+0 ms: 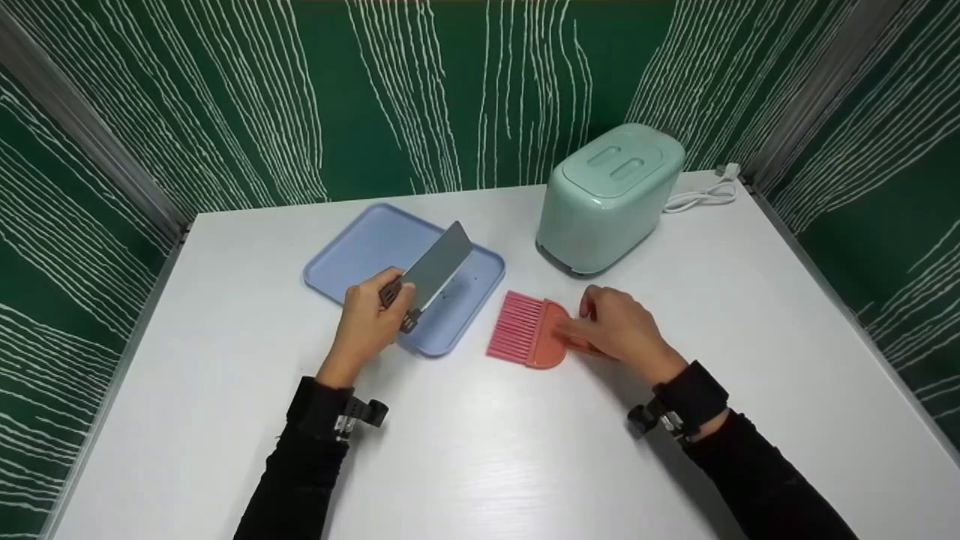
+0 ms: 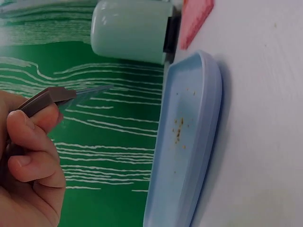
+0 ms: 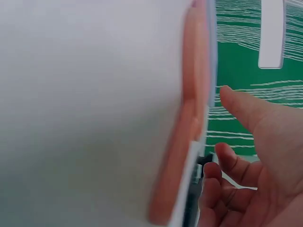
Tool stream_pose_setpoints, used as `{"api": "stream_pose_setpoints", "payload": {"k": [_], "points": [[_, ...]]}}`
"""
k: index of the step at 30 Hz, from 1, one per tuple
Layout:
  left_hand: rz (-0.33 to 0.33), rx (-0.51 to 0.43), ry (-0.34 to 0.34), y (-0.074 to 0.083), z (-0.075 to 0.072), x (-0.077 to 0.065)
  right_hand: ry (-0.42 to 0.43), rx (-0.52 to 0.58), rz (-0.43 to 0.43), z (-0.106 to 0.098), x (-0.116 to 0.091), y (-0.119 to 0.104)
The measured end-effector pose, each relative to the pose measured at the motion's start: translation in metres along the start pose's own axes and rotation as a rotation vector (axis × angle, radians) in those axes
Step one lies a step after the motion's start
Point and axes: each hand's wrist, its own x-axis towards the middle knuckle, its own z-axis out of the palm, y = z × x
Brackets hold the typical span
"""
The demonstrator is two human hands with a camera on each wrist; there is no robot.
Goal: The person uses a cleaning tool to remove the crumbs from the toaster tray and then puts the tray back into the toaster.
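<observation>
My left hand (image 1: 367,322) pinches a thin grey metal crumb tray (image 1: 442,266) by its brown plastic end, tilted up over the blue tray (image 1: 352,255). In the left wrist view the thumb and fingers curl on that brown end, and the sheet shows nearly edge-on. A coral pastry brush (image 1: 547,341) with pink bristles lies flat on the white table, bristles pointing left. Over its handle is my right hand (image 1: 626,330), slightly blurred. The right wrist view shows that thumb and fingers spread, with a gap between them and the brush (image 3: 175,175).
Brown crumbs (image 2: 178,130) are scattered in the blue tray. A mint-green toaster (image 1: 600,202) stands at the back right, behind the brush, its white cord (image 1: 705,196) coiled beside it. Green walls with white lines enclose the table's back and sides.
</observation>
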Motion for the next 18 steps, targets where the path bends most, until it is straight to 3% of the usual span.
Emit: {"api": "stream_pose_setpoints", "payload": {"k": [11, 18], "points": [[-0.239, -0.156, -0.097, 0.006, 0.017, 0.003, 0.215, 0.054, -0.075, -0.039, 0.009, -0.011], [-0.336, -0.3, -0.163, 0.008, 0.032, 0.007, 0.348, 0.121, -0.148, -0.057, 0.018, -0.018]]}}
